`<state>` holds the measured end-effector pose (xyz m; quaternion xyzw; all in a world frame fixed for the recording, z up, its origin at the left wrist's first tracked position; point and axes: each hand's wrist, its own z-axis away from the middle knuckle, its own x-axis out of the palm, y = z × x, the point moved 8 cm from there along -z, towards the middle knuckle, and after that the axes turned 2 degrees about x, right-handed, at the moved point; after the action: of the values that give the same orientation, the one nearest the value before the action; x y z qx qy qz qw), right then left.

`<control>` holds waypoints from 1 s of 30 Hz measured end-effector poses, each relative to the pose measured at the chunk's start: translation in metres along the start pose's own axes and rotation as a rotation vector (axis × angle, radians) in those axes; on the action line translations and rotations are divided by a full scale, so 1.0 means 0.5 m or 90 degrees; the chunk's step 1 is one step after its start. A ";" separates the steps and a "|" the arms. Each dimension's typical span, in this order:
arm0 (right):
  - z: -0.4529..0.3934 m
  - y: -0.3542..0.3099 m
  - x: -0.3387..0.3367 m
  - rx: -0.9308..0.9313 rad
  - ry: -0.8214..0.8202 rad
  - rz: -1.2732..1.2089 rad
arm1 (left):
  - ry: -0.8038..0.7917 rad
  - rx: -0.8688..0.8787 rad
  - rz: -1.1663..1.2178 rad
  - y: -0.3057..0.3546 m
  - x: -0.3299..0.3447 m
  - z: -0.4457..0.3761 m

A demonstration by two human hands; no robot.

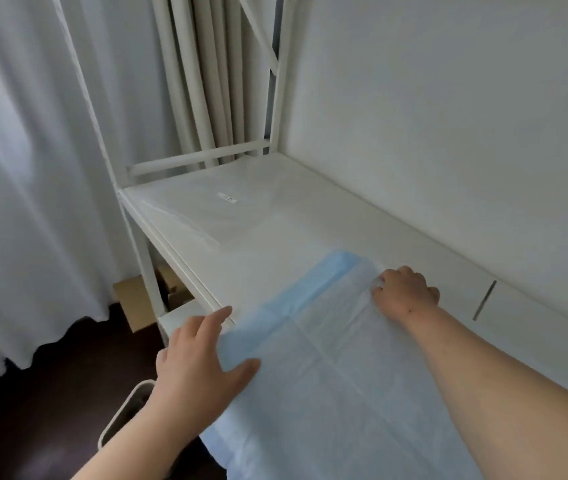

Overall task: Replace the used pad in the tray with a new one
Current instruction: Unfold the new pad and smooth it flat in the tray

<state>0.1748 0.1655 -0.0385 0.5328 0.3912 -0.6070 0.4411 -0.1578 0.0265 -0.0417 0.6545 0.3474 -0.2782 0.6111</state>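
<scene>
Left hand [199, 358] flat on pad [327, 368] left edge; right hand [402, 292] pinches far edge; hands apart on shelf [275, 220].

The 1 head camera looks forward and down from close above at the white shelf [275, 216] beside the wall [449, 116].

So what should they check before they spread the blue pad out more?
1. Right hand grips the pad's far edge: ok, fingers curled on it.
2. Left hand holds the near side: ok, resting on the edge with straight fingers.
3. Pad unfolded: not ok, fold lines show and part hangs off the front.
4. White shelf top free ahead: not ok, a clear plastic sheet lies there.
5. Tray in place: cannot tell, none in view.
6. Used pad removed: cannot tell.
</scene>
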 end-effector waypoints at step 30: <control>-0.041 0.060 -0.028 0.152 0.045 -0.246 | -0.212 -0.710 0.789 -0.082 0.262 0.194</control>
<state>0.2103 0.1775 -0.0274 0.5175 0.4268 -0.7028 0.2368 -0.1053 -0.0545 -0.1793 0.2801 -0.0819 0.2264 0.9293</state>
